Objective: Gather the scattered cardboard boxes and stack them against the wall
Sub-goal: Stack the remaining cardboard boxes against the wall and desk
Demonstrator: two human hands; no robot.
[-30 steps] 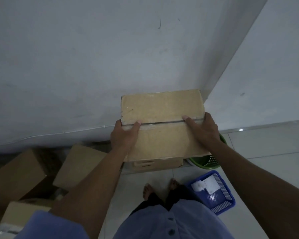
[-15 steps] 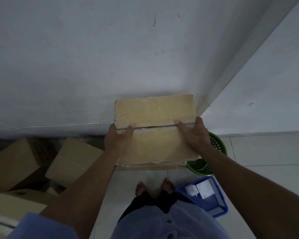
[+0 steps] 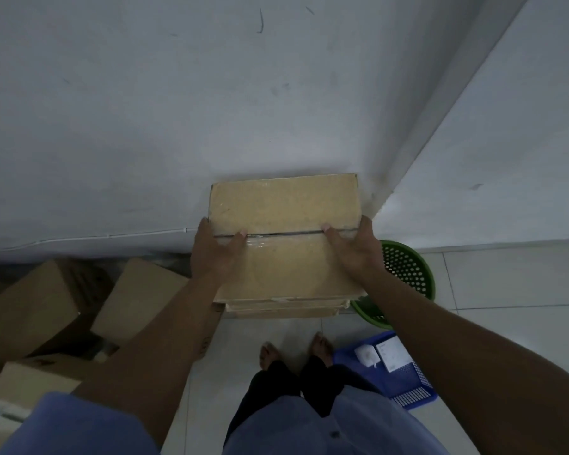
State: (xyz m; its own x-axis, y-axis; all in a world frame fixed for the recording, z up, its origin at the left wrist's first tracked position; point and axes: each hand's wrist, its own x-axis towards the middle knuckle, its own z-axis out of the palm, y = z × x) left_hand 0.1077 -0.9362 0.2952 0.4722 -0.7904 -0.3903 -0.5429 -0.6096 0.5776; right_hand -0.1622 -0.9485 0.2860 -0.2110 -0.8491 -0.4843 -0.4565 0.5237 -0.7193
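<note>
Both hands grip the top box [image 3: 284,238], a tan carton with a taped seam running across its lid. The left hand [image 3: 216,254] clasps the left edge, its thumb laid on the lid at the seam and its fingers wrapped down the side, out of sight. The right hand [image 3: 355,249] clasps the right edge the same way, thumb on the seam, fingers curled over the side. The top box sits on a lower box [image 3: 283,308], of which only a thin front strip shows beneath it; the two line up closely, the upper one overhanging a little in front. The far edge of the top box lies at the wall [image 3: 178,126], right by the corner where a second wall [image 3: 506,159] turns away; whether it touches the wall cannot be told. To the left, on the floor [image 3: 506,284], more boxes lie loose: a large one [image 3: 30,307] tilted near the wall, a smaller one [image 3: 138,300] tipped beside it, and another [image 3: 30,385] nearer the camera, partly hidden by the left forearm. Just right of the stack stands a green basket [image 3: 408,274], round and perforated, partly hidden behind the right wrist. Nearer, a blue tray [image 3: 414,385] rests on the floor tiles with a few small white items in it. The person's bare feet [image 3: 296,353] stand in front of the stack, dark trousers and a blue shirt below.
</note>
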